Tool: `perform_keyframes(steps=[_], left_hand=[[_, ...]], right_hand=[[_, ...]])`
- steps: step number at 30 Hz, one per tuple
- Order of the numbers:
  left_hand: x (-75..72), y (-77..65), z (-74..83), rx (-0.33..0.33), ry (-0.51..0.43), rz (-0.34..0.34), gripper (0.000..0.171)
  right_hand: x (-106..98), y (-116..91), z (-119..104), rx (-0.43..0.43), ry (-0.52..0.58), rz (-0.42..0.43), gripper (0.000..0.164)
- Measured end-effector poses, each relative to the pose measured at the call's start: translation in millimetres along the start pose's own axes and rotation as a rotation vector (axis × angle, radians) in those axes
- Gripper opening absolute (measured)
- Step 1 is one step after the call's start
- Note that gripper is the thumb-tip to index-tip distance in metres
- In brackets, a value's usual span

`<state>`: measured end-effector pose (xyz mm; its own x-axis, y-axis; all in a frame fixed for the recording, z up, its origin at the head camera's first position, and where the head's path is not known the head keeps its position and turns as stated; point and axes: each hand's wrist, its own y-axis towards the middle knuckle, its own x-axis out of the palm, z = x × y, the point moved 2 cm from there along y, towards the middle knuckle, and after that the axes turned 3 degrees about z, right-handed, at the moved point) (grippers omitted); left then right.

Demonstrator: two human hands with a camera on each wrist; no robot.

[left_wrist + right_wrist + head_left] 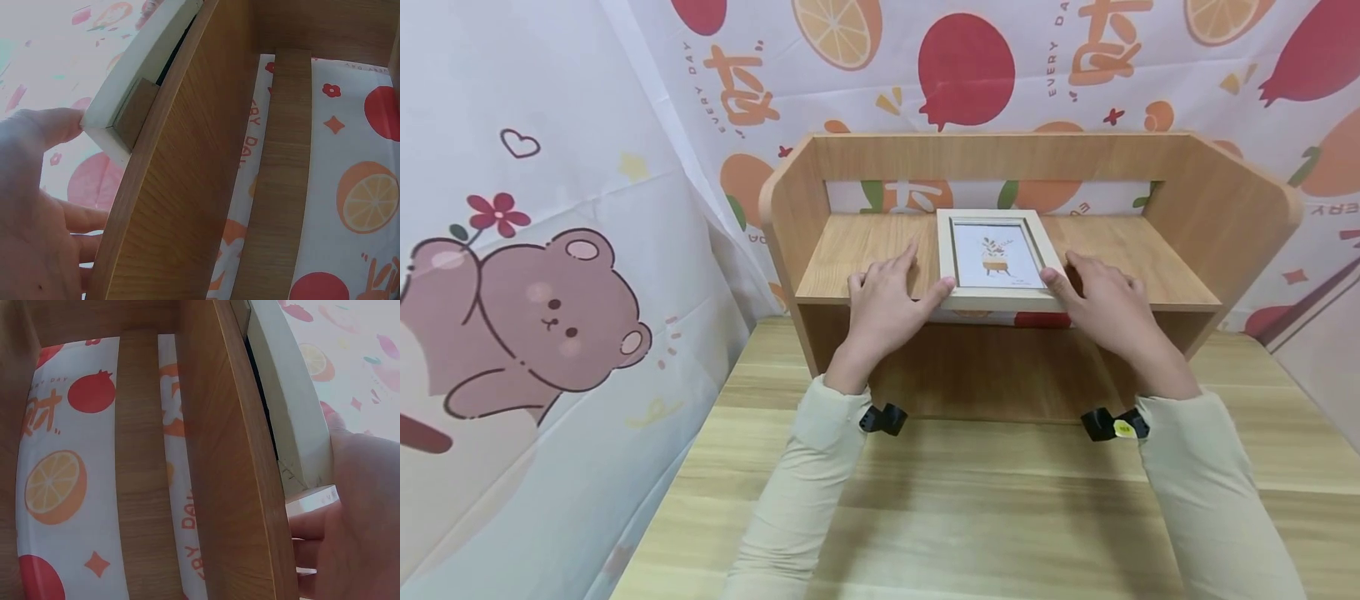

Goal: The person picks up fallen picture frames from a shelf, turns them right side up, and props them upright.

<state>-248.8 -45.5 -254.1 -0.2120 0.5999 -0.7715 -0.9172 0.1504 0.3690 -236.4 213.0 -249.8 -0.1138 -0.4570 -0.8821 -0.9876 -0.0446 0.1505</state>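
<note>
A pale wooden picture frame lies face up on the upper board of a wooden desktop shelf, its near edge close to the board's front. Inside it is a print of a potted plant. My left hand touches the frame's near left corner with the thumb, its fingers spread over the board. At the near right corner, the thumb of my right hand touches the frame, the other fingers extended beside it. Both wrist views show the frame's side against the board, with neither hand wrapped round it.
The shelf stands on a light wood table, with side panels rising at both ends. Behind hangs a fruit-print cloth. A bear-print curtain hangs at the left. Black straps are at both wrists.
</note>
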Motion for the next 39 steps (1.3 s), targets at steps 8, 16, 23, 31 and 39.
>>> perform_keyframes(steps=[8, 16, 23, 31, 39], left_hand=[[0.4, 1.7, 4.1, 0.002, 0.072, -0.058, 0.075], [1.0, 2.9, 7.6, -0.001, 0.074, -0.08, 0.067], [1.6, 6.1, 7.3, 0.013, 0.088, -0.132, 0.064], [-2.2, 8.8, 7.6, 0.004, 0.079, -0.203, 0.069], [-4.7, 18.0, 5.6, 0.017, 0.047, -0.267, 0.072]], right_hand=[[1, 1, 1, -0.024, 0.002, 0.001, 0.086], [5, -1, 5, -0.031, 0.047, 0.054, 0.084], [5, 0, 5, -0.015, 0.082, 0.058, 0.082], [8, -2, 4, -0.015, 0.105, 0.081, 0.076], [9, 0, 4, -0.011, 0.123, 0.095, 0.073]])
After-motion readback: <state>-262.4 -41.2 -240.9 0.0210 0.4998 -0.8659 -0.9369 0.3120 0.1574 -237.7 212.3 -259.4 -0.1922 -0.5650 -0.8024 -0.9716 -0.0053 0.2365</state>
